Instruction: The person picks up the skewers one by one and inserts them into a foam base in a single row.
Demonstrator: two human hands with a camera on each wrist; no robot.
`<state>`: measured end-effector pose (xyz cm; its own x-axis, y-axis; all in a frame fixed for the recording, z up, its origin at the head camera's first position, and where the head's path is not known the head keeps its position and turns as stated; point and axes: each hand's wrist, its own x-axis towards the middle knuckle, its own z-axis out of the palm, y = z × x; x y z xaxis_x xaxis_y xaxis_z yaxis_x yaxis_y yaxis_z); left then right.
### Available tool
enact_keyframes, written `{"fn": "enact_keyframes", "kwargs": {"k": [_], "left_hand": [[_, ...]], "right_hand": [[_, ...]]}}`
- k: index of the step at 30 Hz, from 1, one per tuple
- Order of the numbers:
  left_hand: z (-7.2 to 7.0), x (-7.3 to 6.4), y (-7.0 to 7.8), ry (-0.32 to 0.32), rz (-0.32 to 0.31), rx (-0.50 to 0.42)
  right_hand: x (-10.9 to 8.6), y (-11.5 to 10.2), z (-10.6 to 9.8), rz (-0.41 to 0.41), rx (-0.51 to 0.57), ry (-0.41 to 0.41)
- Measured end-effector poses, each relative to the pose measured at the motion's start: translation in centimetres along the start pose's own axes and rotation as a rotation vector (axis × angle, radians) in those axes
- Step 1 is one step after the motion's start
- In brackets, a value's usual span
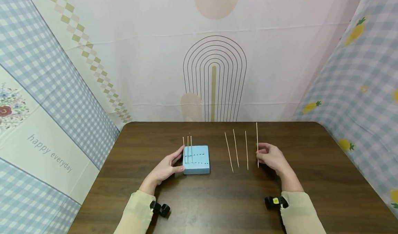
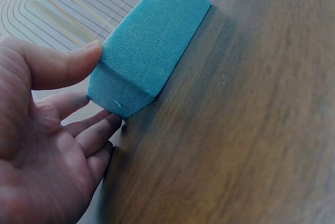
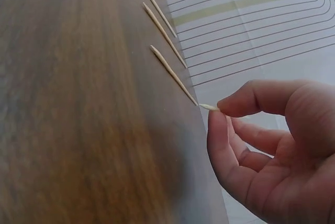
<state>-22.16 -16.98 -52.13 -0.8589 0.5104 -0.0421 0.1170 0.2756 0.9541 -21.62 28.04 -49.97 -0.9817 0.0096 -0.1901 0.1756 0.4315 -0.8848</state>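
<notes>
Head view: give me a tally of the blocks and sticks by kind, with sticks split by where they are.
Blue block: 1
Upright sticks in the block: 3
Loose sticks on the table: 3
Stick in the right hand: 1
Total: 8

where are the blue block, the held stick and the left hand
Blue block (image 1: 201, 158), head view: bare part of its top face
Held stick (image 1: 257, 138), head view: middle of its shaft
Left hand (image 1: 165, 167), head view: back of the hand

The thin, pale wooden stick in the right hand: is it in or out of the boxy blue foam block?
Out. The head view shows the right hand pinching the stick apart from the block, three sticks between.
</notes>
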Motion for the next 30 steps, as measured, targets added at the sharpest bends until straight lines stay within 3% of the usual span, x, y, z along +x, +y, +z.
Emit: {"fn": "enact_keyframes", "kwargs": {"k": [12,30], "left_hand": [[0.04,-0.01,0.03,0.007,-0.004,-0.005],[0.07,0.05,-0.04,0.011,-0.008,0.0]], "right_hand": [[-0.17,-0.47,0.04,-0.061,0.107,-0.053],[0.09,-0.72,0.2,-0.098,0.217,-0.04]]}}
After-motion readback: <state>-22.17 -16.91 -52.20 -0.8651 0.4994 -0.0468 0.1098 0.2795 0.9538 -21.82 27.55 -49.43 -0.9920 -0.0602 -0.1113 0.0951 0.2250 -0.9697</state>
